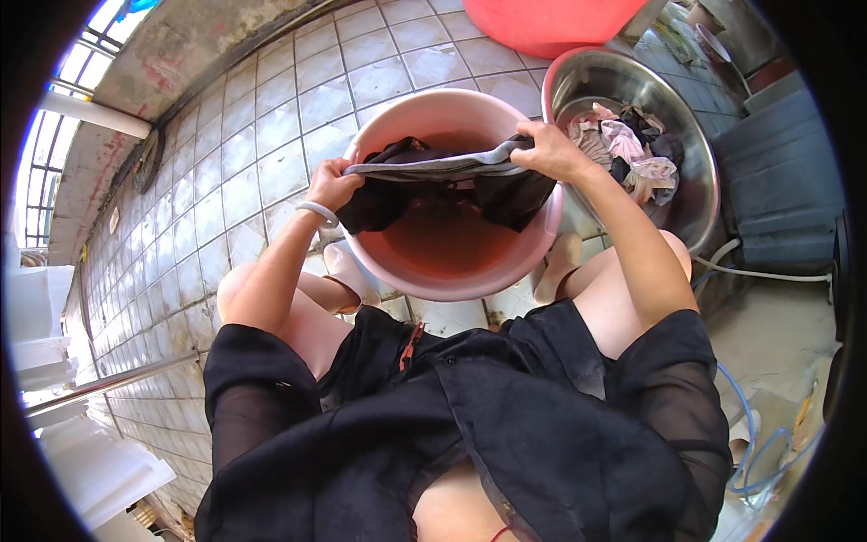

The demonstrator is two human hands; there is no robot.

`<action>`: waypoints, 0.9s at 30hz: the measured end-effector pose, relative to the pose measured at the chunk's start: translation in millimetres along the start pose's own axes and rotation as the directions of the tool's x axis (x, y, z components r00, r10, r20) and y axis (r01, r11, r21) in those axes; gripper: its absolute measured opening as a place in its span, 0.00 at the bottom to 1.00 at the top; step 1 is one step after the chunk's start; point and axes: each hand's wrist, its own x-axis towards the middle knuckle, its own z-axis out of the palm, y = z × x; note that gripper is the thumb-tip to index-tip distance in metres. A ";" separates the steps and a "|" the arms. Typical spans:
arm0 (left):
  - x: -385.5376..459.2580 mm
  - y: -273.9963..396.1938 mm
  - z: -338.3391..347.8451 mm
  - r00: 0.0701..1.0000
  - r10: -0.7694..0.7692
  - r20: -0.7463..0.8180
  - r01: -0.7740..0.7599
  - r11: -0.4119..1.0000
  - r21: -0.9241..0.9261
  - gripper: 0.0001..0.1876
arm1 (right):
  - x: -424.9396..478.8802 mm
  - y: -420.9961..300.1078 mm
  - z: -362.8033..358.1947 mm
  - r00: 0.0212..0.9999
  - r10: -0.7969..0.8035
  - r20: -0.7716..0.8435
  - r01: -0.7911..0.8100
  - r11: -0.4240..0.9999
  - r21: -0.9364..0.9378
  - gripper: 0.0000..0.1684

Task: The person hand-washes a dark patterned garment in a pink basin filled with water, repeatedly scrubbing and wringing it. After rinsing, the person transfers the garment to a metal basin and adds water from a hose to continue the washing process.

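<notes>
A dark garment with a grey waistband (433,167) is stretched across a pink plastic basin (450,288) of reddish-looking water. My left hand (334,184) grips the band's left end above the basin's left rim, with a pale bracelet on the wrist. The band's right end is in my right hand (550,152), over the basin's right rim. Black cloth hangs from the band down into the basin; its lower parts are partly hidden. To the right, a stainless steel basin (706,183) is tilted against the pink one and holds a heap of mixed clothes (626,149).
A large red plastic tub (552,24) stands beyond the basins. Tiled floor (271,135) runs around them. At the right are a grey-blue panel (779,183), a white hose (765,272) and a blue hose (742,393). A metal rail (112,384) crosses the lower left.
</notes>
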 end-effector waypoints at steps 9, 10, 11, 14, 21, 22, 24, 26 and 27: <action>-26.8 114.3 -21.8 0.981 0.024 0.192 0.085 0.837 -0.541 0.04 | 1.9 11.8 1.2 0.980 -0.188 -0.066 0.154 0.926 -0.344 0.13; -29.1 126.2 -22.4 0.976 0.046 0.213 0.077 0.842 -0.534 0.04 | 4.2 18.6 3.2 0.959 -0.255 -0.126 0.191 0.905 -0.380 0.11; -31.6 138.4 -22.3 0.970 0.068 0.235 0.069 0.846 -0.528 0.04 | 6.7 25.6 4.3 0.929 -0.322 -0.182 0.223 0.880 -0.420 0.10; -40.8 162.7 -18.8 0.963 0.086 0.256 0.048 0.878 -0.476 0.04 | 10.5 21.5 12.4 0.965 -0.234 -0.118 0.222 0.969 -0.106 0.11; -49.5 182.3 -2.9 0.923 0.112 0.367 0.020 0.942 -0.336 0.05 | 4.1 -50.7 50.1 0.915 -0.383 -0.126 0.403 0.880 0.253 0.19; -51.0 183.9 -1.4 0.916 0.111 0.386 0.018 0.949 -0.316 0.04 | 5.4 -54.9 50.1 0.916 -0.383 -0.122 0.397 0.907 0.140 0.17; -55.3 189.0 2.3 0.924 0.124 0.361 -0.008 0.951 -0.309 0.02 | 8.5 -57.1 44.7 0.919 -0.377 -0.116 0.368 0.925 -0.095 0.14; -57.0 190.6 -4.0 0.920 0.120 0.373 -0.010 0.959 -0.283 0.04 | 16.1 -37.4 46.9 0.924 -0.350 -0.154 0.324 0.930 -0.171 0.08; -57.0 192.2 -9.4 0.917 0.121 0.381 -0.015 0.963 -0.269 0.06 | 20.1 -26.2 45.4 0.925 -0.336 -0.177 0.299 0.931 -0.208 0.06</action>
